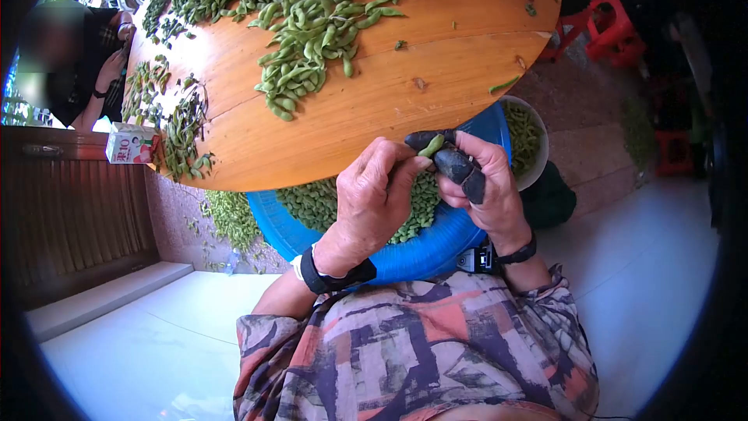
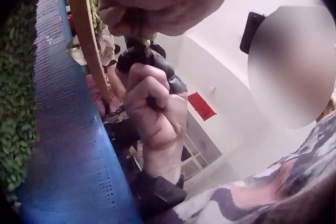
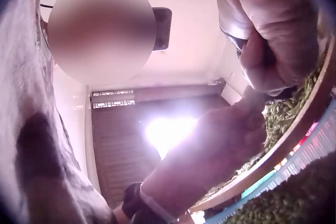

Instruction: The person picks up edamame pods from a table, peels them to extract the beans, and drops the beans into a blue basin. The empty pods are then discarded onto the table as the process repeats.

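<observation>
A green soybean pod (image 1: 431,146) is between both hands, above a blue basket (image 1: 436,253) of shelled green beans (image 1: 312,201). My right hand (image 1: 499,191) pinches the pod between thumb and forefinger, both wrapped in black finger covers (image 1: 456,165); its other fingers are curled. Thumb and forefinger of my left hand (image 1: 370,199) come together at the pod's near end and pinch it. In the left wrist view the right hand (image 2: 155,103) shows curled knuckles below the left one. The right wrist view has the right hand (image 3: 278,29) hiding the pod.
A round wooden table (image 1: 374,86) overhangs the basket and bears a large heap of pods (image 1: 312,31). Discarded stems (image 1: 183,125) and a drink carton (image 1: 131,144) lie at its left edge, near another person (image 1: 86,62). A pale bowl (image 1: 543,140) and red stools (image 1: 612,27) are at right.
</observation>
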`<state>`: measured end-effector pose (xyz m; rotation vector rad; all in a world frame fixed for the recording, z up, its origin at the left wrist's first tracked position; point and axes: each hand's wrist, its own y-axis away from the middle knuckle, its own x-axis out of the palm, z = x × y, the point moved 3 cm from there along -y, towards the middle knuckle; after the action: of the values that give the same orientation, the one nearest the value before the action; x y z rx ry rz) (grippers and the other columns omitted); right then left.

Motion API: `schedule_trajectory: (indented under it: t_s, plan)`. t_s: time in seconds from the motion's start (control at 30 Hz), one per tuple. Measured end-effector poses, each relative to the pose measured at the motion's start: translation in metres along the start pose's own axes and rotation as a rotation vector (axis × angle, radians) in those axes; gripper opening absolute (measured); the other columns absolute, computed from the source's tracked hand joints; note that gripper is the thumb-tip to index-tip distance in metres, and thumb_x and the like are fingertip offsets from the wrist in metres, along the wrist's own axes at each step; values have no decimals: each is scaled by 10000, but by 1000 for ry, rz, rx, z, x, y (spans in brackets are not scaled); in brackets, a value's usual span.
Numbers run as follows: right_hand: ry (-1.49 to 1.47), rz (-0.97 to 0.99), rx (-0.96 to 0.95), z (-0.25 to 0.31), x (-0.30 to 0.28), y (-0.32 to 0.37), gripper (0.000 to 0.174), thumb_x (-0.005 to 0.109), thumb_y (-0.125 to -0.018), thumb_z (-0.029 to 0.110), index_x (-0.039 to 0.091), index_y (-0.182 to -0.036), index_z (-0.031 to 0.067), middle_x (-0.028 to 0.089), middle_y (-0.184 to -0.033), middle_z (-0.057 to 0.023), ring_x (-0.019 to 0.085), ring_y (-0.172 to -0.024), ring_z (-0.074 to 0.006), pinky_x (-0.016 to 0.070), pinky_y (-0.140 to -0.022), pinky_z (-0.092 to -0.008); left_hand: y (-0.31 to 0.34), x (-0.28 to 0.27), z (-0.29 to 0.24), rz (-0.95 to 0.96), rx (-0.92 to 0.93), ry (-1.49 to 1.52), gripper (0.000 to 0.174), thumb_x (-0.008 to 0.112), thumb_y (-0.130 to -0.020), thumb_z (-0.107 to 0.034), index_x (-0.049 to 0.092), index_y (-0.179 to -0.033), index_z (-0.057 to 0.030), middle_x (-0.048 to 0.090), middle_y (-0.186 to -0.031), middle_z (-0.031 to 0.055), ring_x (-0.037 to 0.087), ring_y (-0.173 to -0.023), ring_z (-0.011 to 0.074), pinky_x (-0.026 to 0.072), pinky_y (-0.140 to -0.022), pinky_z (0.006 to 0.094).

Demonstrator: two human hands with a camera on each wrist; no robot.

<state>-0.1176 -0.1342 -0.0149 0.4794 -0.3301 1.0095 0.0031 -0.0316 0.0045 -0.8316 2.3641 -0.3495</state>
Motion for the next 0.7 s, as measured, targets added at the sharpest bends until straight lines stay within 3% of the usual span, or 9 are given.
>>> schedule_trajectory:
  t_s: [0.03,0.1,0.23,0.3,0.43,0.5,0.53,0.6,0.7]
  plan:
    - [-1,-1,1,0,0,1,431,588,-953,372,581,-1126,-24,460,-661,57,422,-551,-13,351,-479,-178,0,1,-1,1,-1,0,94,705,-842,-16,611,-846,-13,601,-726,119,606,-618,270,474,-566,336]
    - [121,15,-176,5,0,3,380,570,-965,317,584,-1141,-18,473,-657,51,417,-549,-12,354,-480,-182,0,3,-1,18,-84,37,92,701,-838,-3,610,-845,-16,600,-725,114,600,-618,265,472,-560,337]
    - [75,8,-65,9,-9,3,292,541,-971,250,595,-1087,-12,488,-654,45,423,-546,-16,361,-480,-186,-3,8,0,-5,-77,37,91,695,-837,8,608,-847,-14,600,-725,114,594,-613,257,467,-553,330]
    - [3,116,-79,9,-13,4,225,523,-974,200,598,-1027,-6,492,-653,39,435,-549,-23,362,-478,-190,-6,9,-1,-18,-55,21,99,700,-828,14,608,-853,-13,594,-724,119,588,-607,266,467,-555,329]
    - [96,-1,-129,13,-7,4,207,528,-972,191,590,-993,-6,495,-649,31,435,-543,-26,358,-474,-191,-2,15,4,4,-3,22,83,682,-870,-14,605,-839,-8,596,-711,71,561,-586,203,449,-533,308]
    - [277,-60,-227,13,-8,4,180,533,-964,156,590,-996,-11,490,-637,31,423,-529,-25,341,-464,-190,5,21,16,176,-428,525,139,628,-950,-113,599,-860,-11,569,-700,9,504,-579,116,394,-500,276]
    - [275,-63,-229,14,-10,4,180,533,-964,156,590,-996,-11,490,-637,31,423,-529,-25,341,-464,-190,5,23,19,180,-427,524,139,628,-950,-113,599,-860,-11,569,-700,9,504,-579,116,394,-500,276]
    - [-112,48,-43,10,-14,2,149,532,-945,122,594,-978,-10,484,-624,36,412,-518,-23,325,-456,-191,10,36,24,246,-831,1371,233,565,-1002,-223,589,-895,-17,532,-697,-26,454,-599,58,340,-494,236]
    - [-268,68,17,10,-16,1,131,529,-932,97,597,-970,-8,483,-624,38,396,-514,-19,306,-451,-186,9,37,18,313,-822,1499,262,546,-1009,-279,582,-948,-27,523,-704,-11,454,-599,61,318,-497,224]
